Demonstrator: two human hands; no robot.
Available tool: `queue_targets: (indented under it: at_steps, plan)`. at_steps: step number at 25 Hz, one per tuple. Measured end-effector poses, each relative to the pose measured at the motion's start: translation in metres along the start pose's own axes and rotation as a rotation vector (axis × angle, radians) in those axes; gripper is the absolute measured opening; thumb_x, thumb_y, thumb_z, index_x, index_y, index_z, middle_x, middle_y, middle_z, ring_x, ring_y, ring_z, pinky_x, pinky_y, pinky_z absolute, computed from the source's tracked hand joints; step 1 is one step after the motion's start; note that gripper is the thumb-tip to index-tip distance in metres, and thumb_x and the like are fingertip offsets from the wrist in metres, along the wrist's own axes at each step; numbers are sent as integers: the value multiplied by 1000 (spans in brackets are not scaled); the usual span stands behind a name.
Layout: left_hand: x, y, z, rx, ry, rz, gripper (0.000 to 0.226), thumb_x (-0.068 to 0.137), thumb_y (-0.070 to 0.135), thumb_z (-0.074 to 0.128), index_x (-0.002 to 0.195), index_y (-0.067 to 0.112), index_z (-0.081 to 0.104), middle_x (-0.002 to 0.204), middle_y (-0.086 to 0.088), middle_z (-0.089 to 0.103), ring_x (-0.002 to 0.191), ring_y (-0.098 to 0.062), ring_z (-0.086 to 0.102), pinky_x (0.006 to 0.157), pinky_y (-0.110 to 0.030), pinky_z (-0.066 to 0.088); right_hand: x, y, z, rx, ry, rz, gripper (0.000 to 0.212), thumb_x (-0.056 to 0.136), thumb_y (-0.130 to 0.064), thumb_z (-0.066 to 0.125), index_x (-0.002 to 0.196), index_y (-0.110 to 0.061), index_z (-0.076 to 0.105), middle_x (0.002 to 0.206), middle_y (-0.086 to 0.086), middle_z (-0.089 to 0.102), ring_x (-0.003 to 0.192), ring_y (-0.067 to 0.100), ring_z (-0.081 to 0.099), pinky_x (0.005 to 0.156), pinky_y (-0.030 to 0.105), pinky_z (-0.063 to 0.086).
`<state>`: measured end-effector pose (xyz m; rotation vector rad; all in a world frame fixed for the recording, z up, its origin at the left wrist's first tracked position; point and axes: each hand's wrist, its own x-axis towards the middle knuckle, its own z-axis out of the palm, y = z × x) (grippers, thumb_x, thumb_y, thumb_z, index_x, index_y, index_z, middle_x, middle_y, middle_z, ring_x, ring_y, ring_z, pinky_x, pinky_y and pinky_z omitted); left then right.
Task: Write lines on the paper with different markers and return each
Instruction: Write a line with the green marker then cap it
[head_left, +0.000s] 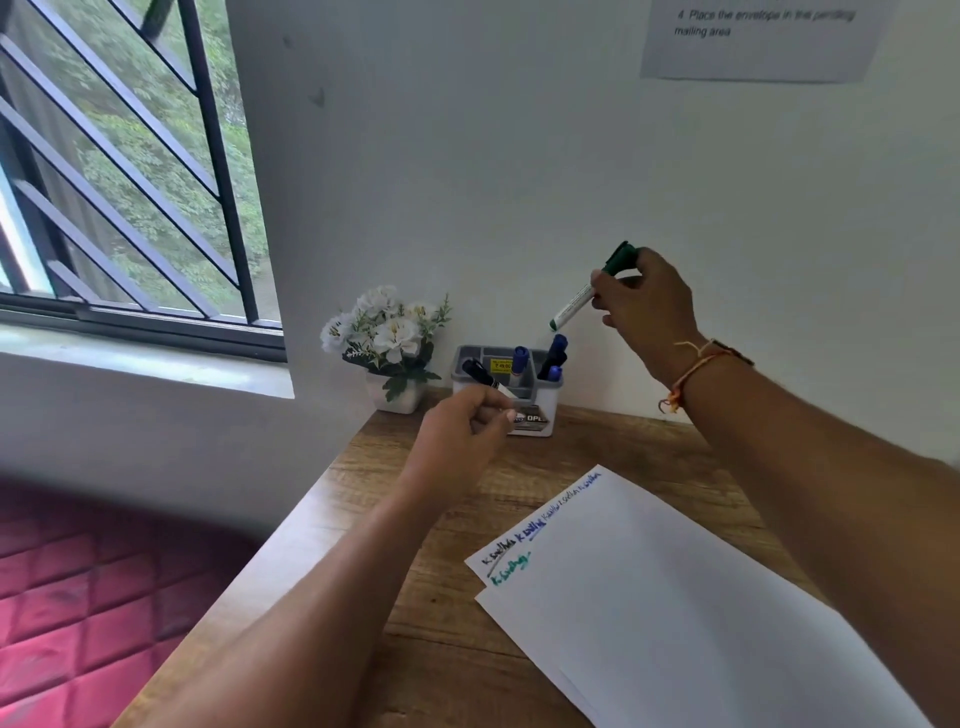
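Observation:
My right hand holds a green marker by its capped top, slanted tip-down in the air above the grey and white marker holder. My left hand grips a black marker just in front of the holder's left side. Several blue markers stand upright in the holder. White paper lies on the wooden desk, with short black, blue and green handwritten lines along its top left edge.
A small white pot of white flowers stands left of the holder against the wall. A barred window is at left, with a red quilted surface beside the desk. A printed notice hangs on the wall.

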<state>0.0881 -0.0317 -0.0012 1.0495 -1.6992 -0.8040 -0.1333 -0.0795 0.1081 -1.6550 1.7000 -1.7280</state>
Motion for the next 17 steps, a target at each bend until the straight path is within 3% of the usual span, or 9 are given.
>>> queue_targets:
  at_steps: [3, 6, 13, 17]
  plan:
    - [2, -2, 0, 12, -3, 3, 8, 94, 25, 66, 101, 28, 69, 87, -2, 71, 85, -26, 67, 77, -41, 60, 12, 10, 14, -160, -50, -45, 30, 94, -37, 67, 117, -18, 67, 101, 7, 76, 95, 23, 70, 82, 29, 50]
    - [3, -3, -1, 31, -6, 13, 10, 95, 24, 65, 104, 25, 69, 87, 0, 71, 82, -20, 67, 78, -36, 60, 17, 18, 28, -289, -136, -48, 32, 95, -35, 67, 116, -12, 71, 108, 9, 74, 93, 20, 62, 79, 23, 39]
    - [4, -6, -1, 41, -14, 25, 10, 95, 24, 65, 104, 25, 68, 87, 1, 70, 79, -13, 64, 75, -30, 57, 18, 32, 41, -377, -258, -13, 25, 98, -26, 64, 110, -9, 77, 117, 10, 75, 110, 25, 66, 87, 23, 42]
    - [4, -6, 0, 71, -25, 33, 8, 95, 25, 64, 101, 26, 69, 86, 2, 70, 75, -7, 61, 73, -24, 55, 5, 28, 29, -371, -193, -26, 28, 98, -31, 63, 117, -12, 73, 119, 7, 73, 110, 23, 65, 86, 23, 41]
